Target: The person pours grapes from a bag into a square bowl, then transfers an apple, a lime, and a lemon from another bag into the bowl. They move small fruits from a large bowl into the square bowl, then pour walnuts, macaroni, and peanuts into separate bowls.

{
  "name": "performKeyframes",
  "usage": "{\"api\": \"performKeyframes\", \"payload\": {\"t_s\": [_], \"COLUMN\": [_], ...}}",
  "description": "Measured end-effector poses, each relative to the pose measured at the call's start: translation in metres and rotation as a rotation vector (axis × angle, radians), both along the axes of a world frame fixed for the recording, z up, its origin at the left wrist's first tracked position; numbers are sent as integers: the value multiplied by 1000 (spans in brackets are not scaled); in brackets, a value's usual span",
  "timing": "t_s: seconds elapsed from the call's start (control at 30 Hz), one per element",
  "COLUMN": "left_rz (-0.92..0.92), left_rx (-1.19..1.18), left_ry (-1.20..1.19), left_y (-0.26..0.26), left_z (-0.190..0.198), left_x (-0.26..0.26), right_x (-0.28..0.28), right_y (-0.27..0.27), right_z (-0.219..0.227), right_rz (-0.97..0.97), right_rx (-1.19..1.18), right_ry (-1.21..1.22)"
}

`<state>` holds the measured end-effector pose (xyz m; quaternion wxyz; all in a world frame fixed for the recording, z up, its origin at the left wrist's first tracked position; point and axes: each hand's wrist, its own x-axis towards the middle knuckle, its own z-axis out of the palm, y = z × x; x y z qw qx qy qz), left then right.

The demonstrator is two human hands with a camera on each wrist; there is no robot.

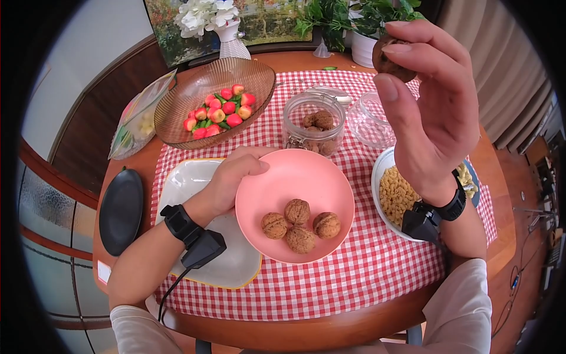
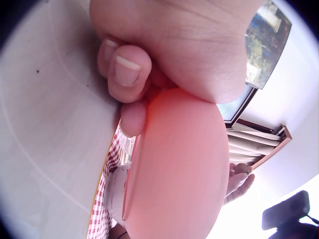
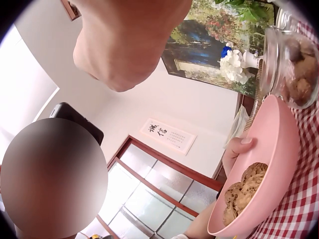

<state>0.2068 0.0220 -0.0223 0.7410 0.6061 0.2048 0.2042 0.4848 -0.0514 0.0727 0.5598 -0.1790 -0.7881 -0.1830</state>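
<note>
In my left hand [image 1: 233, 177] is a pink bowl [image 1: 268, 183], with the thumb over its rim and the fingers under it, as the left wrist view shows. Several whole brown walnuts [image 1: 298, 211] lie together in the bowl's near half. Raised high at the upper right, my right hand [image 1: 433, 103] pinches one dark brown walnut [image 1: 389, 56] between thumb and fingertips. That walnut is out of sight in the right wrist view, where the bowl [image 3: 279, 164] appears tilted. Just behind the bowl stands a glass jar [image 1: 289, 127] holding more walnuts.
A clear lid [image 1: 367, 124] lies right of the jar. Below my right wrist sits a white bowl [image 1: 376, 197] of small yellowish pieces. Under my left forearm is a grey tray [image 1: 227, 268]; a black oval plate [image 1: 121, 212] is further left. An amber bowl [image 1: 171, 112] holds red fruits and green peppers.
</note>
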Motion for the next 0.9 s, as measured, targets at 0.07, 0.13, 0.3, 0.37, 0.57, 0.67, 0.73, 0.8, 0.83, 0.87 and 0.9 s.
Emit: {"api": "performKeyframes", "payload": {"t_s": [0.07, 0.13, 0.3, 0.37, 0.57, 0.67, 0.73, 0.8, 0.83, 0.87, 0.9], "left_rz": [-11, -23, -17, -13, 7, 6, -3, 2, 3, -2, -9], "left_rx": [8, 14, 9, 14, 30, 25, 19, 19, 19, 26, 33], "left_ry": [5, 9, 1, 5, 9, 10, 10, 9, 10, 13, 16], "left_y": [2, 3, 0, -1, 4, 1, 1, 2, 2, 3, 3], "left_z": [-1, -1, 2, 3, -3, -1, 0, -1, -1, -2, -2], "left_x": [-1, -2, 0, 1, 0, -1, 1, -1, -2, -2, -2], "right_x": [1, 2, 1, -13, -15, -18, -21, -22, -22, -23, -24], "right_y": [1, 2, 7, 1, 16, 8, 4, 3, 2, 2, 2], "right_z": [-2, -2, -2, 2, -23, -11, -9, -10, -11, -13, -16], "right_rz": [12, 25, -69, -196, -430, -376, -314, -232, -148, -148, -10], "right_rx": [2, 2, 125, -31, -385, -384, -424, -481, -538, -538, -599], "right_ry": [20, 39, 60, 6, -127, -68, -46, -88, -132, -132, -236]}}
